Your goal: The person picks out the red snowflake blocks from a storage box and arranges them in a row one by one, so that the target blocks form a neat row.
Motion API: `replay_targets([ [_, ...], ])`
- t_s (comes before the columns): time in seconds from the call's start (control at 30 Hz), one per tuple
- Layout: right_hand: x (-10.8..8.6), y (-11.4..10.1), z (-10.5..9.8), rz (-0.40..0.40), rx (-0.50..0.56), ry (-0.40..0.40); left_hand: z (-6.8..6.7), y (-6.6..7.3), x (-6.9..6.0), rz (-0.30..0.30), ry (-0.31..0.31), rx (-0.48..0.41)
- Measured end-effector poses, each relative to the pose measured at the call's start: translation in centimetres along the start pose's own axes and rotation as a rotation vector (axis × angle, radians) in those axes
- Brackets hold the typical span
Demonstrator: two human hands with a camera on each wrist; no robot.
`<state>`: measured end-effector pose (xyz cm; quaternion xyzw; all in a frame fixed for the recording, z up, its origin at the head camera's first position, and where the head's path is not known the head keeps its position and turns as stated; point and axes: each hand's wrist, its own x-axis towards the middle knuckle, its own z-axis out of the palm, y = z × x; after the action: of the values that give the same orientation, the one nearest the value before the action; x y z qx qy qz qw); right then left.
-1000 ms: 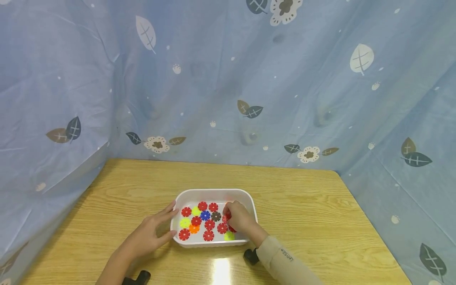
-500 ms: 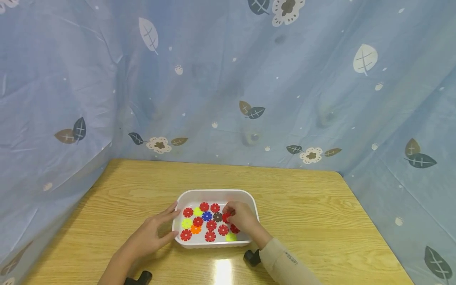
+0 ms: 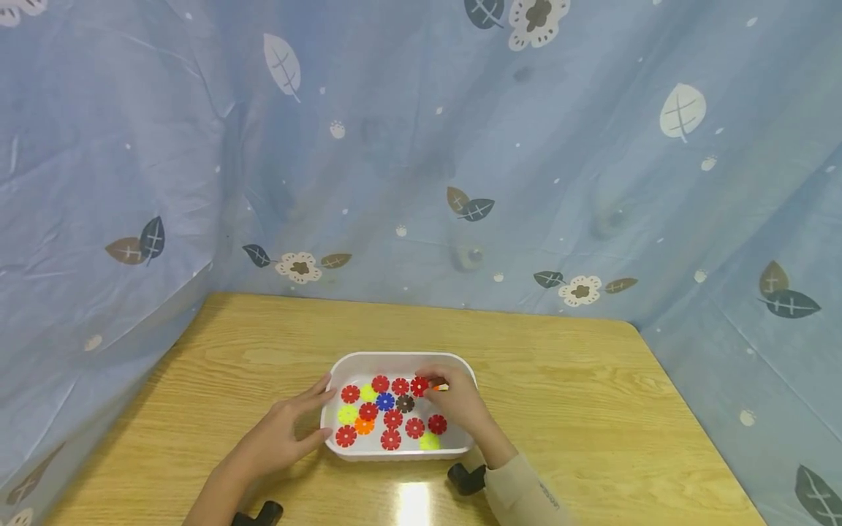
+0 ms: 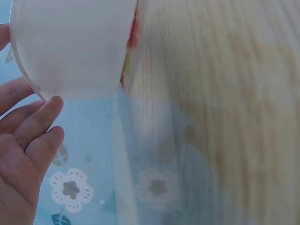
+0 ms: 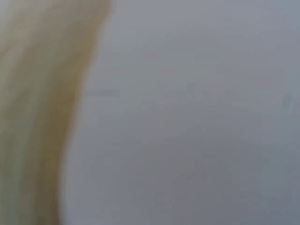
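Observation:
A white tray (image 3: 365,454) holds several notched round discs, mostly red, with yellow, a blue disc (image 3: 385,402), a dark brown disc (image 3: 405,404) and an orange disc (image 3: 365,426). My left hand (image 3: 279,438) touches the tray's left end with thumb and fingers spread; in the left wrist view, the fingers of the left hand (image 4: 28,136) lie against the tray (image 4: 70,47). Over the tray's right part, my right hand (image 3: 460,400) pinches a small orange piece (image 3: 441,388), close beside a red disc (image 3: 419,387). The right wrist view shows only a blurred pale surface (image 5: 187,112), no hand.
The tray stands on a wooden table (image 3: 559,394). Blue patterned cloth (image 3: 408,146) hangs behind it and at both sides. A black object (image 3: 465,479) is by the right wrist, and another black object (image 3: 266,513) by the left forearm.
The red disc that was at my right fingers now lies farther back in the tray, uncovered. My right hand has shifted, and orange shows between its fingers. The left hand stays at the tray.

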<state>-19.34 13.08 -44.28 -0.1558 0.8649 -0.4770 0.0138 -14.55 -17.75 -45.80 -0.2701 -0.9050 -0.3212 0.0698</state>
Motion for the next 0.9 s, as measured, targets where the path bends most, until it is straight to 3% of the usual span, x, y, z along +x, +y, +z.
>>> replay_targets([
  [0.1, -0.4, -0.1, -0.7, -0.015, 0.073, 0.045, 0.1, 0.2, -0.1, -0.004, 0.000, -0.001],
  [0.4, -1.7, 0.4, -4.1, 0.059, 0.284, 0.183, 0.1, 0.4, -0.2, -0.010, 0.011, 0.014],
  [0.57, -2.4, 1.4, -6.3, 0.084, 0.335, 0.279, 0.1, 0.4, -0.2, -0.005, 0.010, 0.020],
  [0.9, -3.3, 4.5, -9.1, 0.259, 0.390, 0.366, 0.4, 0.3, -0.3, 0.004, 0.008, 0.015],
])
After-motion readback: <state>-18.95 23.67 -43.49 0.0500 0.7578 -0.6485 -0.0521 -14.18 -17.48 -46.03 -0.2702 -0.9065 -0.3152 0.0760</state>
